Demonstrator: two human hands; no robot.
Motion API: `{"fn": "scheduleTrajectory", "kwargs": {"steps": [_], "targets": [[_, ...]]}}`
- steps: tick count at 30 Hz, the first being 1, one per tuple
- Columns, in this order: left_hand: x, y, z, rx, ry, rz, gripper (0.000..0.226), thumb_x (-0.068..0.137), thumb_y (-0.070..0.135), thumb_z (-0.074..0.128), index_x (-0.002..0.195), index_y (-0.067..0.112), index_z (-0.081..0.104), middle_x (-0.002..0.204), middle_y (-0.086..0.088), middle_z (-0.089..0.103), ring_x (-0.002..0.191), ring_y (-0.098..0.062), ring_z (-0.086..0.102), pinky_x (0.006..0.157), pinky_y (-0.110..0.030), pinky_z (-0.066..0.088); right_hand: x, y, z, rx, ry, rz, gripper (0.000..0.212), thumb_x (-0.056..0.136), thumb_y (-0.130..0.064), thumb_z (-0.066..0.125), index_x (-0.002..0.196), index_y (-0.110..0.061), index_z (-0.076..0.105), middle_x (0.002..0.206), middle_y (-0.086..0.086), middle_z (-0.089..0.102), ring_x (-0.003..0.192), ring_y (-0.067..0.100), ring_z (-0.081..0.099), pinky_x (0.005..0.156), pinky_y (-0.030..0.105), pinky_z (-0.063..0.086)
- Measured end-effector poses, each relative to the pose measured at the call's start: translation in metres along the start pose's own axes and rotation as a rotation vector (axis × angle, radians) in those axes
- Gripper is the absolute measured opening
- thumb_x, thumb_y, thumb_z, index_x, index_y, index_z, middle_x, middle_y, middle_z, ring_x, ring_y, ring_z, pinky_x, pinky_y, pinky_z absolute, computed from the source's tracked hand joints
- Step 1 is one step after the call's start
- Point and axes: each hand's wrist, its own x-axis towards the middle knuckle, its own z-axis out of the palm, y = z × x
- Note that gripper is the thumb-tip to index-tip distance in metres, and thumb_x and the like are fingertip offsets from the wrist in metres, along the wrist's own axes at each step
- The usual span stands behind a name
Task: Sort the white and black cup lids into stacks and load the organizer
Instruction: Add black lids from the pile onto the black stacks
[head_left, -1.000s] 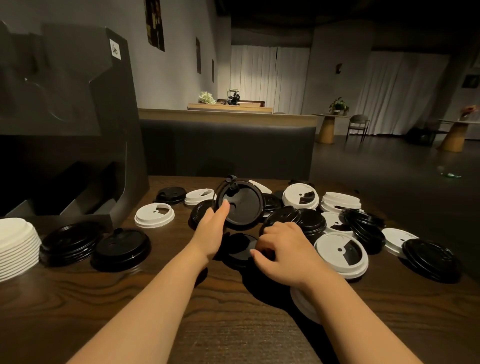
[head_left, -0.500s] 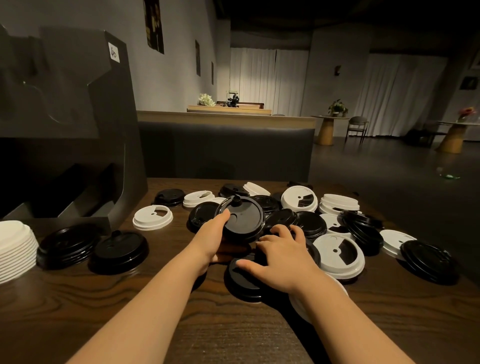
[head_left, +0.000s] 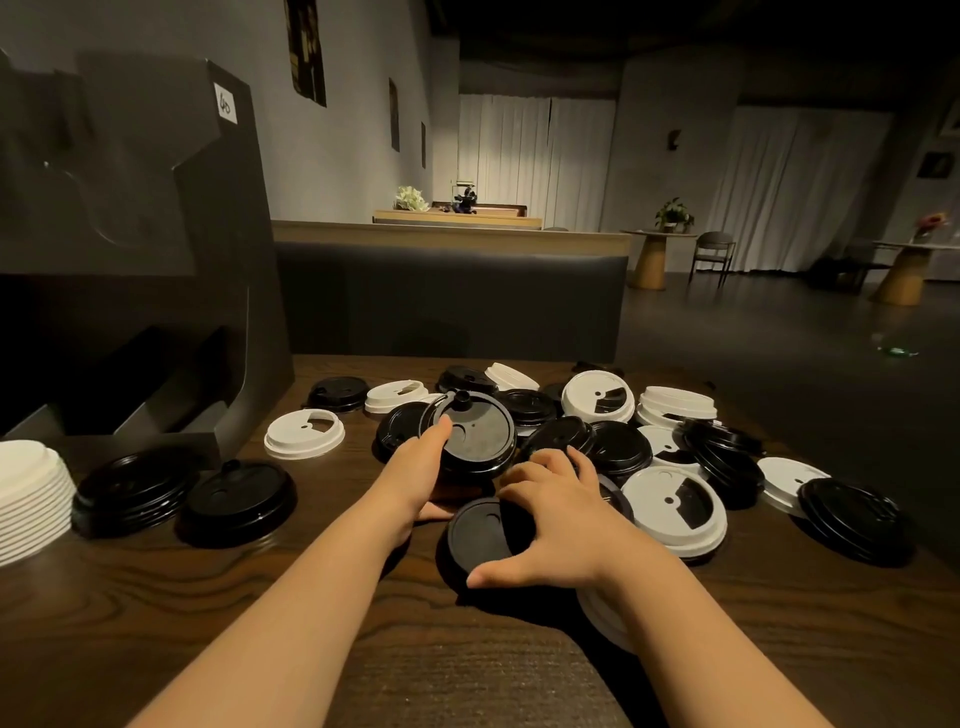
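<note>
My left hand (head_left: 418, 470) holds a black lid (head_left: 475, 436) with a spout plug, tilted up above the pile. My right hand (head_left: 556, 525) grips another black lid (head_left: 480, 535) lying flat on the table, thumb at its near edge and fingers over its far side. A mixed heap of white and black lids (head_left: 670, 447) spreads behind and to the right of both hands. The dark organizer (head_left: 156, 260) stands at the left. Beside it sit a white lid stack (head_left: 28, 499) and two black lid stacks (head_left: 135, 486).
A single white lid (head_left: 304, 434) lies in front of the organizer. A white lid (head_left: 605, 618) sits under my right wrist. The wooden table (head_left: 260, 623) ends at a padded bench back (head_left: 447, 301) behind. The table's right edge runs just past the outermost black lid (head_left: 852, 517).
My left hand has lowered the tilted black lid toward the pile. My right hand has slid a black lid out of the heap toward me and now grips it.
</note>
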Motion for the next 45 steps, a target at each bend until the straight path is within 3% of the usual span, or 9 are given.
{"fn": "scheduleTrajectory", "kwargs": {"steps": [6, 10, 14, 18, 22, 25, 33, 40, 45], "targets": [[-0.015, 0.009, -0.003, -0.362, -0.249, -0.039, 0.046, 0.099, 0.043, 0.034, 0.119, 0.012, 0.062, 0.110, -0.019, 0.069, 0.107, -0.035, 0.061, 0.092, -0.048, 0.047, 0.000, 0.005, 0.003, 0.049, 0.197, -0.018, 0.087, 0.078, -0.055, 0.066, 0.148, -0.040, 0.016, 0.151, -0.004, 0.005, 0.139, 0.019, -0.001, 0.115, 0.035, -0.001], [-0.019, 0.009, -0.005, -0.453, -0.315, -0.042, 0.048, 0.097, 0.042, 0.036, 0.124, 0.012, 0.060, 0.119, -0.020, 0.065, 0.114, -0.037, 0.058, 0.099, -0.051, 0.043, 0.004, 0.008, 0.008, -0.030, 0.267, -0.027, 0.091, 0.083, -0.050, 0.063, 0.147, -0.044, -0.001, 0.148, 0.000, 0.020, 0.137, 0.019, 0.013, 0.113, 0.032, 0.003], [-0.020, 0.008, -0.004, -0.517, -0.354, -0.061, 0.047, 0.097, 0.044, 0.036, 0.126, 0.014, 0.060, 0.119, -0.017, 0.066, 0.115, -0.036, 0.058, 0.099, -0.050, 0.044, 0.009, 0.007, 0.009, 0.254, 0.316, 0.024, 0.116, 0.076, -0.041, 0.074, 0.145, -0.038, -0.019, 0.151, -0.007, 0.024, 0.140, 0.015, 0.018, 0.116, 0.034, 0.004], [-0.022, 0.012, -0.005, -0.573, -0.347, -0.033, 0.046, 0.097, 0.045, 0.037, 0.121, 0.015, 0.063, 0.112, -0.016, 0.069, 0.109, -0.035, 0.060, 0.084, -0.048, 0.049, 0.012, 0.011, 0.008, 0.552, 0.432, 0.123, 0.114, 0.069, -0.037, 0.082, 0.151, -0.024, 0.005, 0.155, -0.005, 0.022, 0.143, 0.015, 0.020, 0.118, 0.038, 0.020], [-0.025, 0.014, -0.005, -0.628, -0.317, -0.010, 0.046, 0.098, 0.045, 0.036, 0.107, 0.012, 0.067, 0.097, -0.017, 0.073, 0.101, -0.034, 0.062, 0.081, -0.047, 0.049, 0.011, 0.009, 0.008, 0.784, 0.402, 0.089, 0.079, 0.076, -0.028, 0.078, 0.140, -0.033, 0.032, 0.127, -0.021, 0.045, 0.121, 0.000, 0.045, 0.107, 0.027, 0.039], [-0.027, 0.016, -0.004, -0.673, -0.299, 0.000, 0.041, 0.098, 0.041, 0.039, 0.110, 0.010, 0.064, 0.099, -0.020, 0.072, 0.099, -0.036, 0.063, 0.080, -0.048, 0.050, 0.012, 0.007, 0.008, 0.892, 0.452, 0.058, 0.067, 0.083, -0.018, 0.071, 0.139, -0.031, 0.037, 0.124, -0.021, 0.048, 0.114, -0.006, 0.047, 0.093, 0.010, 0.040], [-0.027, 0.015, 0.000, -0.682, -0.326, 0.042, 0.035, 0.096, 0.035, 0.044, 0.121, 0.013, 0.057, 0.117, -0.020, 0.064, 0.108, -0.037, 0.060, 0.086, -0.052, 0.048, 0.016, 0.012, 0.006, 1.249, 0.677, 0.166, 0.038, 0.092, -0.001, 0.055, 0.122, -0.025, 0.056, 0.096, -0.011, 0.065, 0.080, -0.001, 0.062, 0.061, 0.011, 0.047], [-0.027, 0.016, -0.003, -0.699, -0.303, 0.072, 0.021, 0.093, 0.013, 0.052, 0.113, 0.010, 0.053, 0.121, -0.020, 0.056, 0.114, -0.041, 0.051, 0.079, -0.056, 0.049, 0.008, 0.025, -0.008, 1.352, 0.946, 0.384, 0.038, 0.097, -0.011, 0.048, 0.134, -0.018, 0.050, 0.115, -0.009, 0.054, 0.110, 0.012, 0.052, 0.094, 0.029, 0.046], [-0.024, 0.013, 0.004, -0.435, -0.283, 0.102, 0.028, 0.092, 0.022, 0.054, 0.119, 0.016, 0.057, 0.118, -0.013, 0.064, 0.111, -0.033, 0.059, 0.090, -0.054, 0.050, 0.009, 0.025, -0.007, 1.374, 0.913, 0.305, 0.034, 0.098, -0.012, 0.046, 0.130, -0.020, 0.054, 0.112, -0.012, 0.060, 0.104, 0.003, 0.057, 0.090, 0.024, 0.048]]}}
